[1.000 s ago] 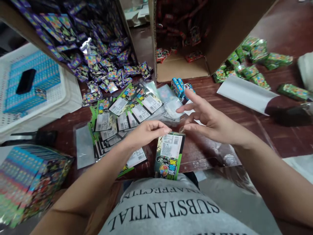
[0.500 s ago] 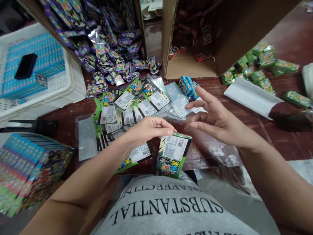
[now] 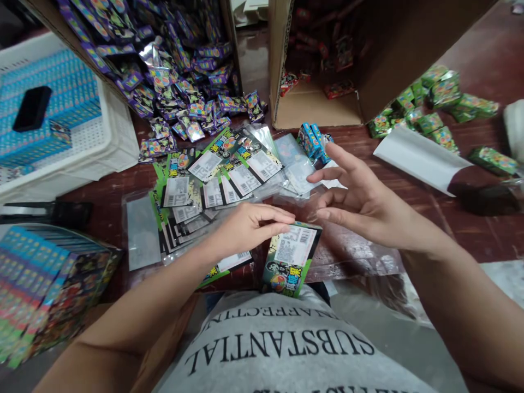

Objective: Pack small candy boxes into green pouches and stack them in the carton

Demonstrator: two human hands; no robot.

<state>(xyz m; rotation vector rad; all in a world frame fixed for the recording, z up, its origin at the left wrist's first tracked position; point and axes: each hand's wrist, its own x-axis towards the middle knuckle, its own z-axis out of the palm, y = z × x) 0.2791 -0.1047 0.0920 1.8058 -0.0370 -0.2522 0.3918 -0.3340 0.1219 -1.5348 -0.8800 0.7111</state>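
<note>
My left hand [image 3: 249, 226] pinches the top edge of a printed packet [image 3: 289, 262]. This packet is black, green and yellow with a white barcode label, and its lower end is close to the grey shirt [image 3: 278, 338]. To the right of its upper edge, my right hand [image 3: 356, 199] is held up, fingers apart and curved, with nothing visible in it. Beyond my hands lie overlapping packets of the same print [image 3: 229, 169] and clear plastic sleeves [image 3: 143, 229]. A few small blue candy boxes [image 3: 311, 143] sit just past my right fingertips.
At the far left, a white basket [image 3: 123, 142] holds rows of blue boxes and a black phone-like object [image 3: 33, 109]. Purple packs [image 3: 192, 109] spill from one carton; another carton [image 3: 317, 112] holds red packs. Green packs [image 3: 429, 125] and a curved white sheet [image 3: 421, 158] lie right.
My left fingers have straightened slightly along the packet's top edge. My right hand has barely moved and stays spread. The view has shifted a little.
</note>
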